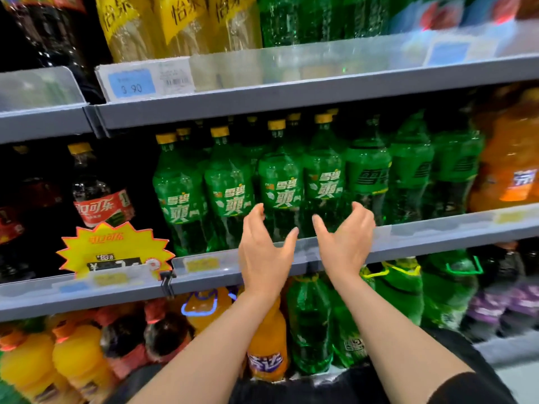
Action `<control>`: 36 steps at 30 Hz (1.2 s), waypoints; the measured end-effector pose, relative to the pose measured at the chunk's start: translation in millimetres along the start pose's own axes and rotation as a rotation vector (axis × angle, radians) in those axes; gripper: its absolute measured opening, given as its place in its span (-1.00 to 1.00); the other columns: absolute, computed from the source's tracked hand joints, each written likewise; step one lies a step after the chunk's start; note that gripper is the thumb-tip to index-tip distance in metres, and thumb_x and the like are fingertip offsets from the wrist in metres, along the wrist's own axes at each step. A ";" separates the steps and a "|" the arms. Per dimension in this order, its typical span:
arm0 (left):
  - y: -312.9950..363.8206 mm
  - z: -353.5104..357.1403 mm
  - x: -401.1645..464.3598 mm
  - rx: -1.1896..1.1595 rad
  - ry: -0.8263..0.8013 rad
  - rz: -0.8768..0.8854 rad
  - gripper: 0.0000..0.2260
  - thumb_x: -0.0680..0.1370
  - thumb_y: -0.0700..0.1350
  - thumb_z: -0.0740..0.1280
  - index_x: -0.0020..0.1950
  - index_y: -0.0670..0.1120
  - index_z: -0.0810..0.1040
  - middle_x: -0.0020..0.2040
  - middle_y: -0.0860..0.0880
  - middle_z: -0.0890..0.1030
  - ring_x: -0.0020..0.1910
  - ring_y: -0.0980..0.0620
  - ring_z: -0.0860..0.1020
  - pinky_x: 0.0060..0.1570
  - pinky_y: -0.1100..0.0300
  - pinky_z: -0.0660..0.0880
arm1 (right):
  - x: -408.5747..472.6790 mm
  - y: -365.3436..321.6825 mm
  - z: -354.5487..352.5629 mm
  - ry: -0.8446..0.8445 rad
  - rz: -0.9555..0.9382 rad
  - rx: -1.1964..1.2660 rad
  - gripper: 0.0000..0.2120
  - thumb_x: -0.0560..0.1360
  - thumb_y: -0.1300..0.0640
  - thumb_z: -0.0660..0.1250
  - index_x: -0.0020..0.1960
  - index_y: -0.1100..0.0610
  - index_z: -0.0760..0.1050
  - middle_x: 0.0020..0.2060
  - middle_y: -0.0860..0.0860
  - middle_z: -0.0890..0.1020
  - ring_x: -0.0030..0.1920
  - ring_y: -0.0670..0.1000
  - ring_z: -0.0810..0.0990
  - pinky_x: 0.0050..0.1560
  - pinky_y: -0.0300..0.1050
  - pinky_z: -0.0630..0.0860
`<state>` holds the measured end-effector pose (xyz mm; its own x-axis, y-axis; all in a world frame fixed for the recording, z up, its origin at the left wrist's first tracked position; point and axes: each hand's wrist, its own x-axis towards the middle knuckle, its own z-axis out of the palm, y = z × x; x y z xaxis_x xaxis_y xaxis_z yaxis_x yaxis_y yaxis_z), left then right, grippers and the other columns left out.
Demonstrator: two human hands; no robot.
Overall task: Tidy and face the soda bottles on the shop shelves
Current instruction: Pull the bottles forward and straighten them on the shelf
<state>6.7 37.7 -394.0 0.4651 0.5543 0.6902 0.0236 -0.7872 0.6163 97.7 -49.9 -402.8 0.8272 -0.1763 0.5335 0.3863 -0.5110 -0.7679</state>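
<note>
Reaching w/ both hands toward middle shelf point(437, 237). Left hand point(264, 252) and right hand point(345, 240) both released, fingers loosely curved, holding nothing, palms facing each other. Green soda bottles point(281, 188) w/ yellow caps stand upright in a row just beyond fingertips, two directly btwn the hands. Cola bottle point(96, 193) well left of left hand; orange bottle point(513, 167) far right of right hand.

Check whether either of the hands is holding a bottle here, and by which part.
Nothing is held. The left hand and right hand are both open, fingers loosely spread, in front of the lower bodies of two green bottles on the middle shelf.
</note>
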 end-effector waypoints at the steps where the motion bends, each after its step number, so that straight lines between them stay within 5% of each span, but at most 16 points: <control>1: 3.8 5.3 -1.8 0.044 -0.011 -0.054 -0.32 0.44 0.04 0.49 0.45 -0.18 0.31 0.33 -0.11 0.47 0.30 -0.04 0.46 0.24 0.15 0.38 | 2.8 2.5 0.9 -0.012 0.001 -0.035 -0.29 0.37 -0.13 0.47 0.33 0.28 0.34 0.22 0.18 0.47 0.27 0.18 0.39 0.26 0.06 0.35; 7: 16.3 33.9 -6.9 0.199 0.036 -0.308 -0.23 0.42 0.17 0.45 0.45 -0.23 0.29 0.35 -0.17 0.48 0.34 -0.14 0.42 0.27 0.01 0.36 | 10.0 6.3 11.0 -0.015 -0.028 -0.175 -0.30 0.27 -0.19 0.51 0.20 0.25 0.43 0.12 0.15 0.53 0.20 0.19 0.43 0.21 0.05 0.32; 13: 25.1 49.9 5.3 0.284 0.122 -0.438 -0.43 0.34 0.27 0.46 0.02 -0.17 0.45 -0.03 -0.14 0.61 0.01 -0.21 0.53 0.04 -0.02 0.43 | 18.1 10.1 21.2 0.017 -0.040 -0.218 -0.34 0.23 -0.24 0.50 0.07 0.24 0.51 0.02 0.13 0.56 0.11 0.17 0.46 0.11 0.05 0.33; 24: 11.5 63.6 3.7 0.309 0.187 -0.401 -0.49 0.42 0.17 0.45 0.07 -0.22 0.45 -0.01 -0.15 0.56 0.00 -0.18 0.50 0.07 -0.09 0.44 | 19.6 16.4 16.9 -0.013 -0.073 -0.161 -0.35 0.20 -0.22 0.54 0.02 0.26 0.51 -0.08 0.13 0.57 0.00 0.17 0.51 0.07 0.03 0.37; 29: 24.3 68.2 -10.5 0.129 0.263 -0.317 -0.36 0.46 -0.06 0.47 0.42 -0.25 0.27 0.33 -0.20 0.38 0.32 -0.16 0.36 0.27 0.00 0.36 | 17.6 25.5 4.3 -0.075 -0.163 -0.036 -0.40 0.30 -0.13 0.53 0.12 0.28 0.51 -0.02 0.13 0.58 0.05 0.16 0.52 0.12 0.05 0.42; 32: 39.9 77.0 -23.9 0.105 0.325 -0.118 -0.50 0.44 -0.16 0.46 0.29 -0.26 0.37 0.19 -0.20 0.40 0.19 -0.14 0.39 0.20 -0.01 0.39 | 22.3 29.9 -9.0 0.029 -0.167 0.130 -0.52 0.40 -0.09 0.42 0.13 0.26 0.54 -0.04 0.12 0.60 0.02 0.14 0.55 0.07 0.05 0.48; 36: 70.9 100.0 -32.0 -0.067 0.119 -0.008 -0.61 0.45 -0.19 0.46 0.22 -0.22 0.45 0.09 -0.13 0.48 0.06 -0.03 0.49 0.07 0.18 0.43 | 49.6 52.3 -37.0 0.154 -0.049 0.144 -0.63 0.44 0.00 0.36 0.10 0.25 0.52 -0.01 0.14 0.57 0.06 0.18 0.51 0.10 0.06 0.41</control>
<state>81.9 -62.9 -410.4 0.3566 0.5916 0.7231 -0.0345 -0.7651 0.6430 143.9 -116.5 -403.4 0.7384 -0.2865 0.6105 0.4877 -0.3984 -0.7768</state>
